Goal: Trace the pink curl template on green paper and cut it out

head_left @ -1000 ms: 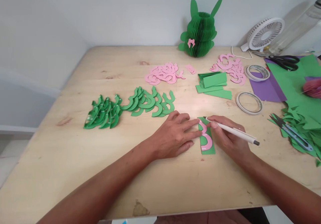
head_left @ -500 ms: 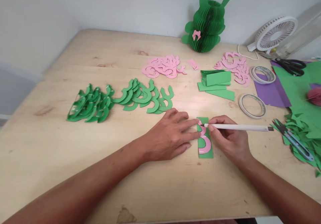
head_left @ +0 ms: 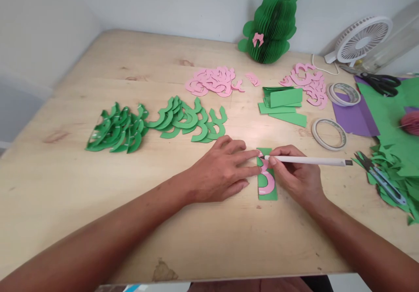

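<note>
A green paper strip (head_left: 271, 195) lies on the table with a curvy pink paper cutout (head_left: 269, 185) on top of it. My left hand (head_left: 224, 170) lies flat, fingers apart, two fingertips pressing on the cutout's left edge. In my right hand (head_left: 297, 172) is a white pen (head_left: 314, 160), pinched near its dark tip. That tip touches the upper part of the cutout, close to my left index finger. Folded green strips (head_left: 284, 104) are stacked beyond my hands. Curvy green cutouts (head_left: 199, 124) lie in overlapping rows to the left, beside a bundle of green pieces (head_left: 119, 130).
Two tape rolls (head_left: 329, 134) lie to the right, near small scissors (head_left: 381, 179) on green scraps. Black-handled scissors (head_left: 379, 82), a white fan (head_left: 363, 41) and a green honeycomb paper figure (head_left: 273, 30) are at the back. Pink cutouts (head_left: 211, 81) lie in two piles.
The whole view has shifted slightly, so the table sits higher in the picture. The pen tip has moved a little to the left on the cutout; my left hand still presses it.
</note>
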A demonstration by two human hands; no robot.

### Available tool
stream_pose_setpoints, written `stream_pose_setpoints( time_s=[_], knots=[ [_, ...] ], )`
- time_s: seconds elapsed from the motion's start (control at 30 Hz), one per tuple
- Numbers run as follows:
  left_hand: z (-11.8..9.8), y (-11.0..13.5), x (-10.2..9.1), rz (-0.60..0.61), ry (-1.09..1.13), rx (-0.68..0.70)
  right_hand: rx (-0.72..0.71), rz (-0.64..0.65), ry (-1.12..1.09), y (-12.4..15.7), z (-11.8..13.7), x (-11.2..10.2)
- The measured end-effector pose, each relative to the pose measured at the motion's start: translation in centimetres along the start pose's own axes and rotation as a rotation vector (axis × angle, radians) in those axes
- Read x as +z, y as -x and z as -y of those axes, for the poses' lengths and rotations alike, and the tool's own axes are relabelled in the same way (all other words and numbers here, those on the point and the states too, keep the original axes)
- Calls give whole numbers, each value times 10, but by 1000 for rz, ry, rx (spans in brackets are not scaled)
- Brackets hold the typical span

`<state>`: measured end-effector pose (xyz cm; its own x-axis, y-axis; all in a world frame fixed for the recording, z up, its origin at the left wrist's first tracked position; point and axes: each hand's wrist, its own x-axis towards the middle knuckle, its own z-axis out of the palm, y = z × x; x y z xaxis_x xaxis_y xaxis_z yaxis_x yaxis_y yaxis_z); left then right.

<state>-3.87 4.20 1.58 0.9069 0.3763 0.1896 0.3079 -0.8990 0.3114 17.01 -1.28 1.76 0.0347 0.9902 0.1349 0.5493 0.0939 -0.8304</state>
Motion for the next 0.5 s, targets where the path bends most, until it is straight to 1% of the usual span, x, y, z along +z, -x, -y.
stream_pose_setpoints(
  time_s=[0.2,0.5],
  knots=[
    [-1,0,0,12,0,-1,16,33,-45,0,1,0],
    [-1,-1,1,8,7,2,20,60,-56,0,-3,0]
  ],
)
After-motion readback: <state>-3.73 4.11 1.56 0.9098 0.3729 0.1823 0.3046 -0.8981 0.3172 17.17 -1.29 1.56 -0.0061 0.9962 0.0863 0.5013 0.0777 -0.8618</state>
